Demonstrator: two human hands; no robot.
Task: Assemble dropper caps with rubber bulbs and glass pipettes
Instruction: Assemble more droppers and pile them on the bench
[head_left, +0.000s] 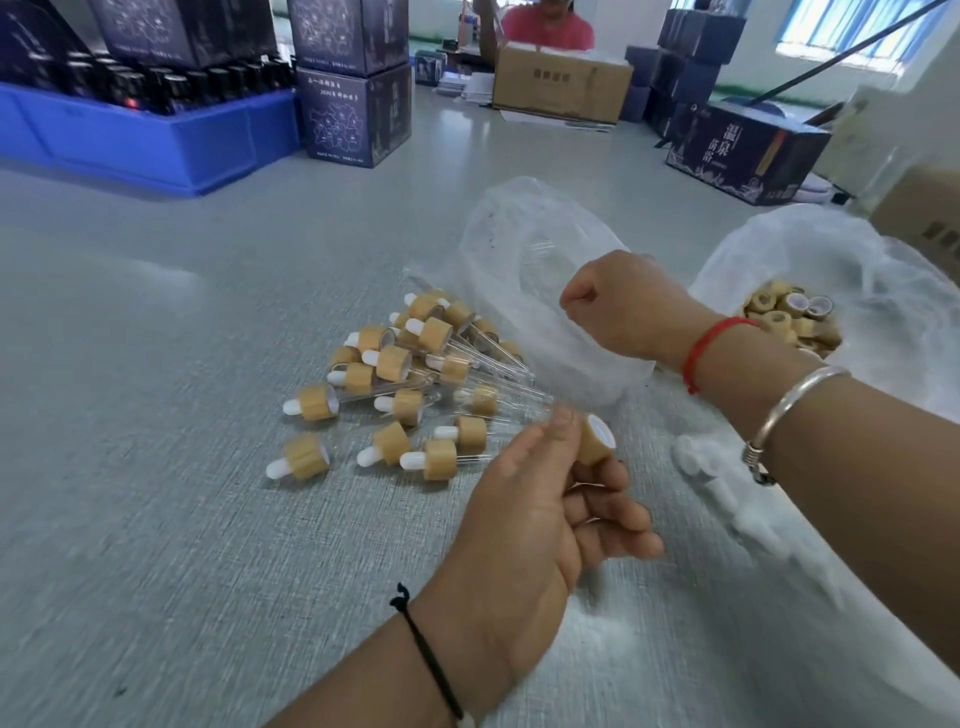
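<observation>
Low in the middle of the frame, the left hand (540, 499) pinches a bamboo-coloured dropper cap (597, 439) between thumb and fingertips, its white inner side turned up and to the right. Right of it, blurred white rubber bulbs (727, 488) lie on the grey surface (156, 415) under the right forearm. Just left of the held cap, a pile of finished droppers (400, 384) spreads across the centre of the frame, with white bulbs mostly pointing left and glass pipettes pointing right. Above the cap, the right hand (618, 306) is curled into a fist at the mouth of a clear plastic bag (524, 244); it may pinch a glass pipette, but none shows plainly. At the right edge, a second plastic bag (883, 270) holds loose caps (789, 317). Farther back, a blue crate (156, 135) of dark bottles sits upper left, beside stacked dark boxes (353, 83), and a cardboard carton (561, 83) stands at top centre.
</observation>
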